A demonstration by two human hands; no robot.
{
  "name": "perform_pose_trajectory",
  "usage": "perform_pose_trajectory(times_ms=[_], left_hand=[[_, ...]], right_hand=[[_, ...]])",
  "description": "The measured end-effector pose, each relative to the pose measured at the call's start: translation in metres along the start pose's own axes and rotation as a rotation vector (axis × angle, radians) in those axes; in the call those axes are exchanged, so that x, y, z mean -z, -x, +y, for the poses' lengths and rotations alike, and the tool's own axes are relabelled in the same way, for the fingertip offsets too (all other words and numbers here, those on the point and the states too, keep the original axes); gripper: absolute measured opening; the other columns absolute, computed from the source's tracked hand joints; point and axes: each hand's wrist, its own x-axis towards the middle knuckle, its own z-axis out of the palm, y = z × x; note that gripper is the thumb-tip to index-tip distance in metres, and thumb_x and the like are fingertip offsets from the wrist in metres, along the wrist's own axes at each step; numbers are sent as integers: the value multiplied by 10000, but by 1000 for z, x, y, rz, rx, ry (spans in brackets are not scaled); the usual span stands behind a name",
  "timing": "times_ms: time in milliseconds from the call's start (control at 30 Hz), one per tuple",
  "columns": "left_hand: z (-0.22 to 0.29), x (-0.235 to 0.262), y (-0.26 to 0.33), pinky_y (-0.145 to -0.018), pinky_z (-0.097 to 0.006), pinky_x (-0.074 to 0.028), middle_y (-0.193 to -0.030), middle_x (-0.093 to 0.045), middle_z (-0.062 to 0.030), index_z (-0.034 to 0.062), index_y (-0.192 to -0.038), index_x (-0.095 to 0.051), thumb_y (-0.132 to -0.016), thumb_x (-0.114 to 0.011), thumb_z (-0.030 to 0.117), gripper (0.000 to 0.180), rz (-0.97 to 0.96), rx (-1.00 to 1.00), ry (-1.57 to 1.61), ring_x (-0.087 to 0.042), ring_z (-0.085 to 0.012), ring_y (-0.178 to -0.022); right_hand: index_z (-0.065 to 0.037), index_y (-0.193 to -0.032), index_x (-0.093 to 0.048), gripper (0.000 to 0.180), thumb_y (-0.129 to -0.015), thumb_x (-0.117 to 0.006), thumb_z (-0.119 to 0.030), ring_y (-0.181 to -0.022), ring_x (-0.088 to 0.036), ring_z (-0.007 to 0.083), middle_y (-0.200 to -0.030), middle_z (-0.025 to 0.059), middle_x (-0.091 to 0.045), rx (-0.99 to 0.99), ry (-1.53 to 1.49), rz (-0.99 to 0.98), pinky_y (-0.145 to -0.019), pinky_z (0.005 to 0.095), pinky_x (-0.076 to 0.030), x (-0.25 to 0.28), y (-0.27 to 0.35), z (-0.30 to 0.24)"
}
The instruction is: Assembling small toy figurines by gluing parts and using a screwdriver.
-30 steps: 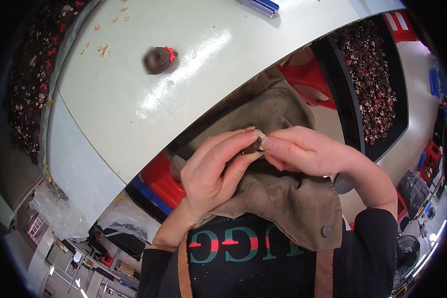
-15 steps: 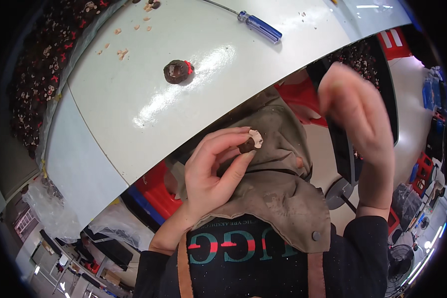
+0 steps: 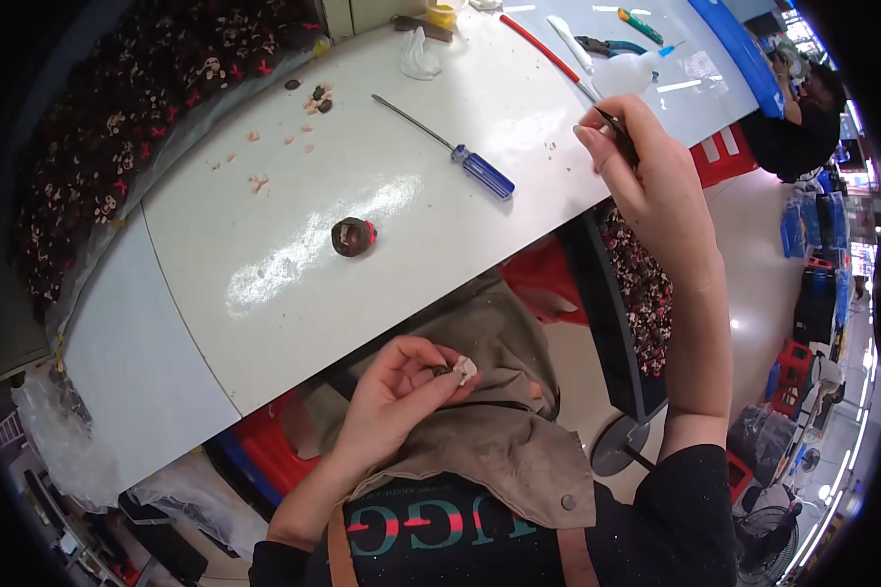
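Over my lap, my left hand [image 3: 401, 391] pinches a small dark-brown and beige moulded piece [image 3: 466, 370] between thumb and fingers. Fingers cover part of its brown side. My right hand [image 3: 646, 166] is raised over the table's right edge, closed around a slim dark tool [image 3: 619, 135]. Only part of that tool shows, so its exact kind is unclear. On the table lies a round dark-brown piece [image 3: 350, 238] with a red bow on its side. Beyond it rests a screwdriver [image 3: 482, 172] with a clear blue handle.
A heap of brown, beige and red pieces [image 3: 166, 108] fills the far left. A black bin [image 3: 602, 313] of similar pieces stands right of my lap. Beige scraps [image 3: 257, 183] dot the table [image 3: 294, 342]. A red rod [image 3: 538, 44], pliers [image 3: 612, 46] and a white bottle [image 3: 625, 73] lie beyond my right hand.
My right hand has moved from beside the black bin to the table's right edge and now holds the slim dark tool. My left hand keeps the small piece. The view has shifted, showing more far table.
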Motion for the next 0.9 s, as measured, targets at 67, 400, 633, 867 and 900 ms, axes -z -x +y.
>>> perform_pose_trajectory(times_ms=[67,400,633,867,900], left_hand=[[5,-2,-1,-910,-330,-495,-1116,-537,-106,23,-1063,-450,-911,-534,1,176,-14,100,23,-558,-196,-1077],[5,-7,-12,-876,-224,-429,-1176,-556,-17,59,-1321,-474,-990,-454,233,375,-31,118,-105,-540,-100,-1030],[2,-7,-9,-841,-238,-458,-1153,-561,-54,50,-1332,-449,-998,-430,236,383,1,122,21,-555,-94,-958],[6,-12,-8,-857,-250,-463,-1200,-526,-57,57,-1364,-415,-988,-449,186,398,24,132,16,-555,-111,-992],[6,-11,-8,-857,-250,-463,-1200,-526,-57,57,-1364,-415,-988,-449,186,398,40,144,17,-555,-111,-992]], right_hand=[[-9,-1001,-523,147,-903,-562,-110,-639,-479,126,-740,71,-540,1,27,-2,-613,248,-416,5,-2,-3],[-13,-963,-550,170,-913,-573,-173,-618,-523,173,-703,78,-549,-2,161,16,-619,267,-436,10,-9,14],[-22,-912,-560,218,-880,-629,-226,-570,-500,170,-673,80,-547,17,173,26,-549,268,-410,11,-3,4],[-27,-966,-562,133,-932,-547,-155,-611,-465,109,-685,45,-502,15,37,82,-583,238,-397,12,9,4],[-26,-986,-563,137,-944,-527,-151,-640,-468,93,-713,31,-508,-4,-26,122,-601,229,-399,11,11,3]])
